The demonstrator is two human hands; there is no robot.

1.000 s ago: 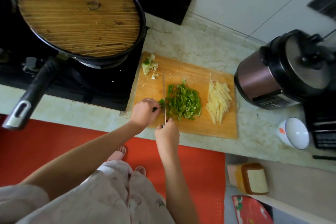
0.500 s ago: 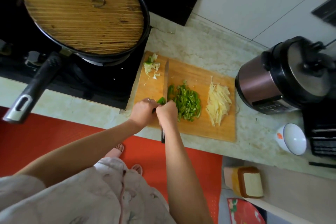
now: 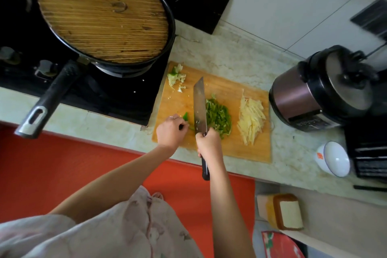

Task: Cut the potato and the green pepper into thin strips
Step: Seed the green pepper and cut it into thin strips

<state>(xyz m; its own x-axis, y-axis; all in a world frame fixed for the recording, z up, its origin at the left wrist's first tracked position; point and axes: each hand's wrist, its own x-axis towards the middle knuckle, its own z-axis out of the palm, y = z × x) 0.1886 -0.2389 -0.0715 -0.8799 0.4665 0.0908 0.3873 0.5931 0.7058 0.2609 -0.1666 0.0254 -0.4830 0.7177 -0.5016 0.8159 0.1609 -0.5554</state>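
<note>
Pepper piece (image 3: 186, 116) sat just left of the knife (image 3: 200, 107), left hand (image 3: 170, 130) pinching it with curled fingers; right hand (image 3: 209, 144) gripped the knife, strips (image 3: 218, 117) piled right of it.

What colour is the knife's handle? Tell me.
The knife handle is black, clearest in the head view.

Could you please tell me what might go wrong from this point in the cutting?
1. The left hand holds only a small pepper piece right beside the knife that the right hand grips, so the fingertips could get nicked on the next cut.
2. The pan handle seems to jut past the counter edge near the left arm, so a bump might shift the pan.
</note>
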